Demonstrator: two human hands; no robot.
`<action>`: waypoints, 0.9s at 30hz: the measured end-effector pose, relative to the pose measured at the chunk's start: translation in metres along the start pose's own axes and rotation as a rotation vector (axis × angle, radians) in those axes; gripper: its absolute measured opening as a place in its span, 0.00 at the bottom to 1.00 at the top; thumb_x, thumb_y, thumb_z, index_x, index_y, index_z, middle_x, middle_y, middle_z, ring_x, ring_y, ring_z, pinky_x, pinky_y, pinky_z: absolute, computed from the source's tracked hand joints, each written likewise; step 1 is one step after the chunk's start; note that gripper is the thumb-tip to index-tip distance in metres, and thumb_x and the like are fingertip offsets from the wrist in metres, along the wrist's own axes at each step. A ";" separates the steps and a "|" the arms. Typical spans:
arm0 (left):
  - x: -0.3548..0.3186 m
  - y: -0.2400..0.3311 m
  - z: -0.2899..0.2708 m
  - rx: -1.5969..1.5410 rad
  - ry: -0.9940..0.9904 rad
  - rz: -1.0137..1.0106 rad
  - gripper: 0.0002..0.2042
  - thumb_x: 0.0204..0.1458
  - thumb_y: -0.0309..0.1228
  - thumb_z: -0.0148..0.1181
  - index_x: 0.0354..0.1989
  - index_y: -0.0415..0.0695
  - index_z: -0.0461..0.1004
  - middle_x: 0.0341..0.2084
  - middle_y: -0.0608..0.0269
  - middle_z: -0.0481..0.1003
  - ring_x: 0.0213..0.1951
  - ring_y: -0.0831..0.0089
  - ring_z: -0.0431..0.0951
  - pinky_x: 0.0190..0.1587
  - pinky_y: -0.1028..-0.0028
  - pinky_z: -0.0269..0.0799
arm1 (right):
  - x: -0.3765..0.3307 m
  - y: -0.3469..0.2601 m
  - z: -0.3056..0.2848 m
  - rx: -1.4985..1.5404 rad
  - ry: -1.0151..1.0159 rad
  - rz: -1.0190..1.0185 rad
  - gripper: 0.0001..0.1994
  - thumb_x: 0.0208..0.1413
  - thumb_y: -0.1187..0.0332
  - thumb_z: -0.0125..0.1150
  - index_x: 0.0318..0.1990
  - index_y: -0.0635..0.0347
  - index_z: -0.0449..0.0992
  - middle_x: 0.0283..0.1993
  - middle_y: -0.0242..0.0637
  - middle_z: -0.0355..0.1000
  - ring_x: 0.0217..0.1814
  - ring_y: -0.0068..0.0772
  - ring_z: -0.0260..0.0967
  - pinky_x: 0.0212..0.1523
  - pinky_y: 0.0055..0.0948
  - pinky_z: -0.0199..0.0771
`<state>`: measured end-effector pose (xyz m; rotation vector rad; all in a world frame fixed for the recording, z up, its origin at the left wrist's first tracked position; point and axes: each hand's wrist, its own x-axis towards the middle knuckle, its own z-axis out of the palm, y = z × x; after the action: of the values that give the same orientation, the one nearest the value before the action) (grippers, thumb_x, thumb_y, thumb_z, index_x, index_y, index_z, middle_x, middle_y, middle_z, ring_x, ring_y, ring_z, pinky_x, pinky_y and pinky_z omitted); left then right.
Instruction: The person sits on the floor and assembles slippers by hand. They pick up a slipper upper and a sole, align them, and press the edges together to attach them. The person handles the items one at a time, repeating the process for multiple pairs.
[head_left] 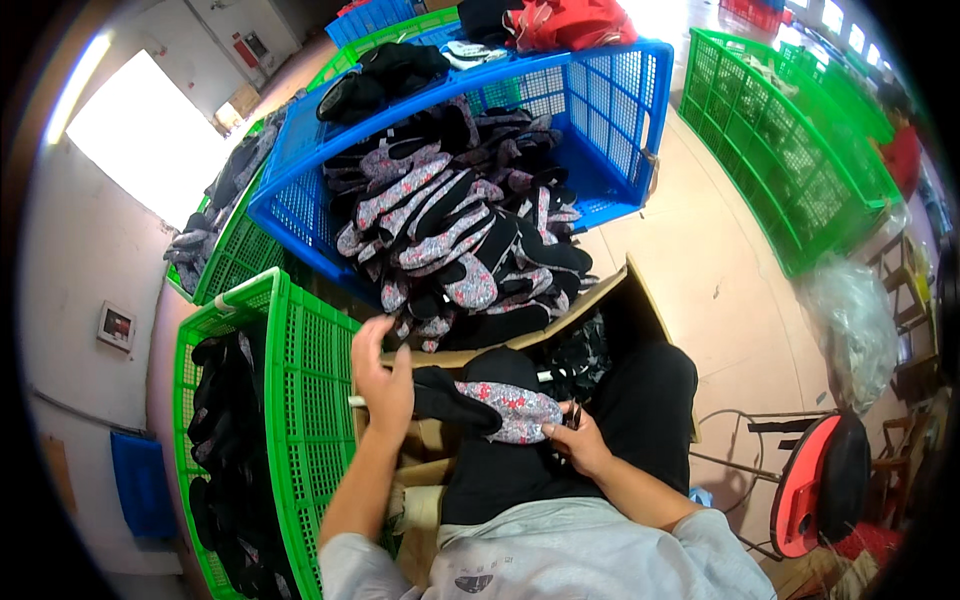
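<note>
A seated worker in a grey shirt handles a slipper-like fabric piece [520, 410], black at its left end and floral-patterned at its right, above a lap in black trousers [645, 405], in the head view. The right hand [580, 445] has its thumb and fingers clamped on the floral end; a small dark object at the fingertips is too indistinct to name. The left hand [383, 390] is raised near the black end, thumb and fingers apart, gripping nothing that can be seen; whether its palm touches the cloth cannot be told.

Just beyond the knees, a large pile of similar black and floral pieces [440, 245] spills toward the worker from a blue crate [612, 105] lying on its side. At near left, a green crate [310, 400] holds more dark pieces [225, 440], some showing floral patches. Black scraps [580, 360] lie in a cardboard box [650, 300] by the legs.

By all appearances the work is midway: one piece is in hand, unreleased, and plenty lie on either side. Which group is finished and which is waiting cannot be told, nor what has been done to the held piece.
</note>
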<state>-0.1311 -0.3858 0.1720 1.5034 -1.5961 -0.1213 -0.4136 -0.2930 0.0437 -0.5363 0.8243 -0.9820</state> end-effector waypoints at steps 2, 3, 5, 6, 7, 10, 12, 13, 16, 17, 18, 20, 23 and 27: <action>0.054 0.010 0.023 0.212 -0.038 0.310 0.23 0.43 0.23 0.62 0.52 0.40 0.72 0.53 0.49 0.70 0.57 0.49 0.68 0.63 0.57 0.60 | 0.004 0.000 -0.002 0.017 -0.005 0.028 0.12 0.55 0.71 0.68 0.45 0.54 0.74 0.28 0.21 0.69 0.21 0.10 0.56 0.21 0.15 0.53; 0.081 0.006 0.035 0.257 -0.074 0.393 0.25 0.43 0.24 0.62 0.54 0.40 0.71 0.55 0.48 0.69 0.59 0.47 0.66 0.64 0.56 0.59 | 0.004 0.000 0.001 0.027 0.008 0.050 0.12 0.55 0.71 0.68 0.45 0.53 0.74 0.28 0.21 0.69 0.21 0.10 0.56 0.21 0.15 0.53; 0.135 0.002 0.058 0.417 -0.114 0.518 0.29 0.43 0.28 0.63 0.59 0.41 0.69 0.60 0.45 0.65 0.65 0.45 0.61 0.66 0.53 0.56 | 0.006 -0.002 0.001 0.041 0.019 0.103 0.13 0.54 0.71 0.69 0.45 0.52 0.73 0.28 0.20 0.69 0.22 0.10 0.56 0.21 0.15 0.53; 0.164 -0.005 0.074 0.497 -0.111 0.564 0.31 0.43 0.29 0.63 0.61 0.42 0.68 0.62 0.46 0.64 0.66 0.46 0.59 0.66 0.53 0.56 | 0.006 -0.003 0.002 0.049 0.035 0.117 0.13 0.54 0.71 0.69 0.45 0.52 0.73 0.28 0.20 0.69 0.21 0.11 0.57 0.21 0.15 0.53; 0.192 -0.006 0.083 0.610 -0.120 0.572 0.32 0.44 0.31 0.64 0.62 0.41 0.66 0.63 0.47 0.62 0.67 0.48 0.58 0.66 0.54 0.56 | 0.007 -0.001 0.002 0.064 0.024 0.124 0.13 0.54 0.71 0.69 0.46 0.52 0.73 0.28 0.21 0.69 0.22 0.11 0.57 0.21 0.15 0.53; 0.273 -0.008 0.120 0.755 -0.075 0.607 0.33 0.45 0.30 0.63 0.64 0.39 0.64 0.65 0.48 0.61 0.69 0.50 0.57 0.66 0.56 0.58 | 0.009 0.003 -0.001 0.096 0.062 0.144 0.13 0.54 0.73 0.69 0.45 0.53 0.73 0.30 0.22 0.71 0.23 0.11 0.58 0.22 0.14 0.54; 0.314 -0.010 0.141 0.794 -0.035 0.584 0.34 0.46 0.31 0.64 0.65 0.39 0.63 0.64 0.48 0.63 0.68 0.51 0.58 0.66 0.58 0.58 | 0.011 -0.001 0.002 0.103 0.066 0.160 0.13 0.54 0.75 0.69 0.45 0.55 0.73 0.34 0.24 0.73 0.28 0.12 0.64 0.28 0.15 0.63; 0.328 -0.004 0.154 0.793 -0.035 0.560 0.35 0.46 0.31 0.64 0.65 0.39 0.62 0.64 0.48 0.63 0.68 0.51 0.58 0.66 0.59 0.58 | 0.012 -0.002 0.004 0.101 0.065 0.118 0.13 0.55 0.77 0.68 0.46 0.57 0.73 0.39 0.25 0.74 0.36 0.13 0.68 0.39 0.17 0.70; 0.358 0.003 0.186 0.795 -0.060 0.507 0.35 0.47 0.32 0.65 0.66 0.39 0.61 0.64 0.48 0.64 0.68 0.52 0.59 0.67 0.60 0.58 | 0.016 0.009 -0.002 0.045 0.050 0.106 0.13 0.55 0.77 0.68 0.46 0.60 0.73 0.40 0.26 0.74 0.41 0.14 0.70 0.46 0.19 0.71; 0.365 0.002 0.194 0.794 -0.082 0.504 0.35 0.47 0.33 0.65 0.66 0.40 0.60 0.64 0.49 0.64 0.68 0.53 0.59 0.67 0.59 0.58 | 0.018 0.010 -0.003 0.068 0.042 0.127 0.13 0.55 0.77 0.68 0.46 0.61 0.73 0.40 0.26 0.75 0.41 0.14 0.70 0.46 0.18 0.71; 0.374 0.004 0.203 0.790 -0.102 0.505 0.36 0.48 0.33 0.64 0.67 0.40 0.59 0.64 0.50 0.64 0.68 0.53 0.60 0.67 0.59 0.58 | 0.020 0.011 -0.004 0.093 0.029 0.122 0.13 0.56 0.76 0.68 0.47 0.61 0.73 0.40 0.25 0.75 0.41 0.13 0.70 0.46 0.18 0.71; 0.389 0.004 0.214 0.748 -0.116 0.549 0.32 0.47 0.32 0.64 0.63 0.39 0.65 0.56 0.50 0.71 0.58 0.54 0.71 0.60 0.60 0.66 | 0.023 0.014 -0.006 0.076 0.020 0.123 0.13 0.56 0.76 0.68 0.47 0.61 0.74 0.40 0.25 0.75 0.40 0.13 0.70 0.46 0.17 0.71; 0.397 0.001 0.231 0.752 -0.155 0.474 0.29 0.47 0.31 0.63 0.60 0.41 0.68 0.52 0.52 0.74 0.53 0.54 0.75 0.55 0.58 0.70 | 0.024 0.012 -0.004 0.059 0.018 0.124 0.12 0.56 0.76 0.68 0.47 0.62 0.74 0.40 0.25 0.75 0.40 0.12 0.69 0.46 0.17 0.71; 0.402 0.005 0.237 0.827 -0.127 0.365 0.25 0.47 0.30 0.62 0.58 0.49 0.71 0.47 0.55 0.75 0.51 0.55 0.76 0.51 0.56 0.72 | 0.026 0.010 -0.007 0.067 0.017 0.144 0.13 0.56 0.76 0.68 0.47 0.62 0.74 0.40 0.24 0.74 0.40 0.11 0.68 0.45 0.16 0.70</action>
<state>-0.2259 -0.8363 0.2503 1.7739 -2.1326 0.7449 -0.4062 -0.3112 0.0231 -0.4060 0.8304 -0.8791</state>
